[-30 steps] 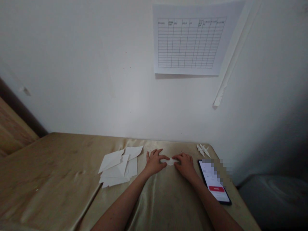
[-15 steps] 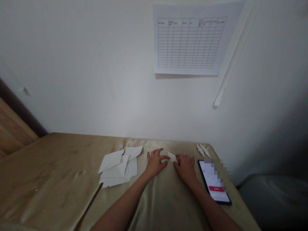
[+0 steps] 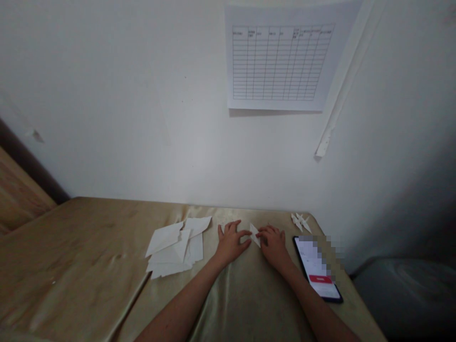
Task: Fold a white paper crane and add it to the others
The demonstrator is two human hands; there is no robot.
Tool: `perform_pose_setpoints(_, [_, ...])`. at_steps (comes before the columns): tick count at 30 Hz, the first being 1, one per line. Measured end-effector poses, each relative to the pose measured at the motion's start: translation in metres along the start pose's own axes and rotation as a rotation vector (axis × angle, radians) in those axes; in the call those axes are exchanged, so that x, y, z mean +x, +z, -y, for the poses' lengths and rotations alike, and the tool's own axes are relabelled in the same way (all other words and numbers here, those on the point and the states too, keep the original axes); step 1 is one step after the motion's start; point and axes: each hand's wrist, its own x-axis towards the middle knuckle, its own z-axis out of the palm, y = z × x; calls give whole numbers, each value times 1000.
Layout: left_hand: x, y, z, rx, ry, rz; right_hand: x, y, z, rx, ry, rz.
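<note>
A small piece of folded white paper (image 3: 254, 233) lies on the cloth-covered table between my two hands, narrow and pointed at its ends. My left hand (image 3: 230, 242) rests on the cloth with its fingers spread; the index fingertip reaches the paper's left edge and the thumb is held apart below. On the other side, my right hand (image 3: 273, 244) has its fingers bent, with index finger and thumb at the paper's right edge. Left of my left hand is a loose pile of white paper sheets (image 3: 174, 249). Small folded paper shapes (image 3: 301, 222) sit at the far right.
A phone (image 3: 317, 270) with a lit screen lies right of my right forearm. Shiny tan cloth (image 3: 89, 256) covers the table. Behind it rises a white wall (image 3: 142, 118) with a printed grid sheet (image 3: 278, 64) on it. A dark rounded object (image 3: 406, 289) stands beyond the right edge.
The folded paper has turned to a steeper slant between my hands. My right index finger has moved left onto its edge; my left hand has hardly moved.
</note>
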Motion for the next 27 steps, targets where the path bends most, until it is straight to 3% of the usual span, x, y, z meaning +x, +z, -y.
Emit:
perform_pose_setpoints(7, [-1, -1, 0, -7, 26, 10, -1, 3, 1, -10, -36, 11])
perform_pose_setpoints(12, [-2, -4, -3, 10, 72, 47, 0, 0, -2, -40, -78, -50])
perform_pose_setpoints(20, [-1, -7, 0, 40, 119, -30, -1, -2, -3, -15, -212, -25])
perform_pose_setpoints(27, [-1, -11, 1, 22, 89, -42, -1, 2, -1, -39, -242, -85])
